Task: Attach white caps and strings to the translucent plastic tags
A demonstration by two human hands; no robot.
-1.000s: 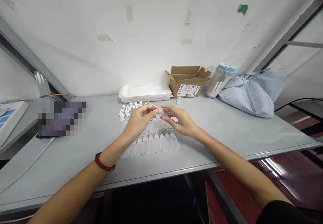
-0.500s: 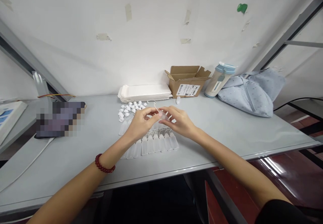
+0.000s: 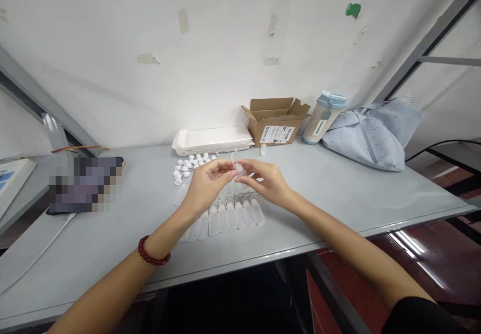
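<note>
Right hand half closed, fingertips pinching small clear plastic bottle at frame centre. Left hand curled, fingertips meeting right's near bottle; hold unclear. Thin-walled bottle likely wants light, steady pinch. Row of translucent bottles directly below hands; heap of white caps to their upper left; cardboard box beyond.
</note>
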